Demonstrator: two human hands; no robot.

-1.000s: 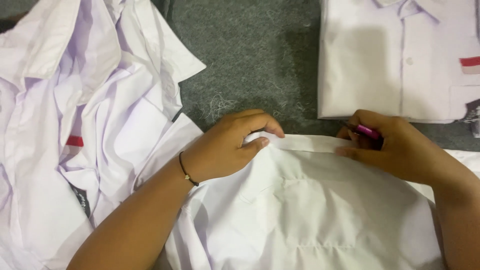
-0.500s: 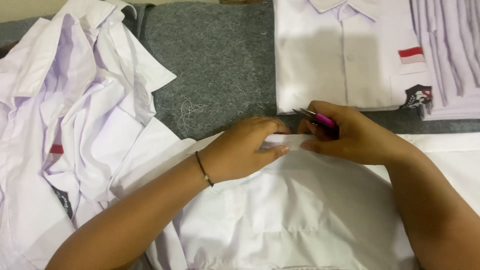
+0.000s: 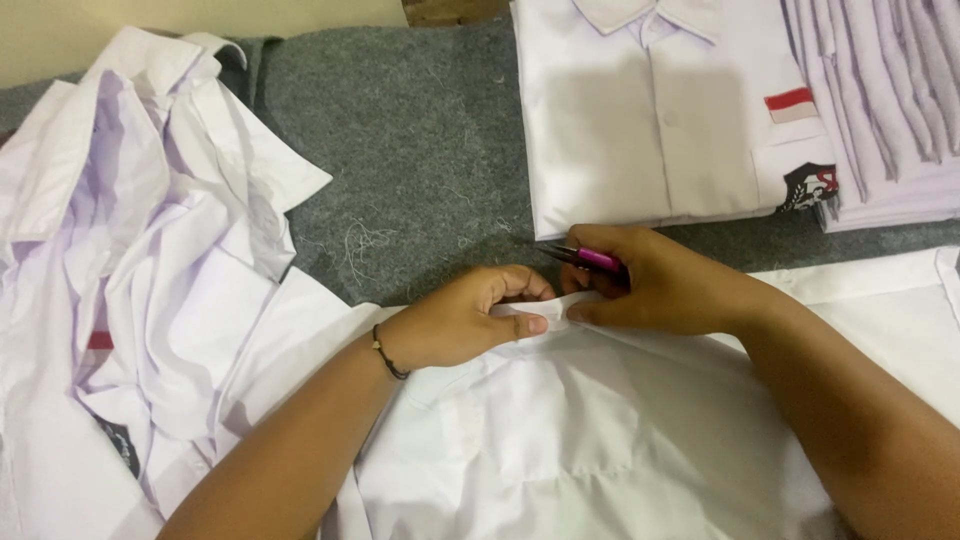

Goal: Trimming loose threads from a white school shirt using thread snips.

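A white shirt is spread on the grey felt table, its top edge pinched by the left hand, while the right hand presses the same edge and is clenched on pink-handled snips. One folded shirt and a folded stack are laid behind, seemingly finished; a crumpled heap is left at the left. No containers are seen.

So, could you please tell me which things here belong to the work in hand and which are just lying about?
In hand:
- left hand and right hand, pinching the edge of the spread white shirt
- pink-handled snips, in the right hand

Lying about:
- folded shirt
- stacked shirts
- crumpled shirt heap
- grey felt
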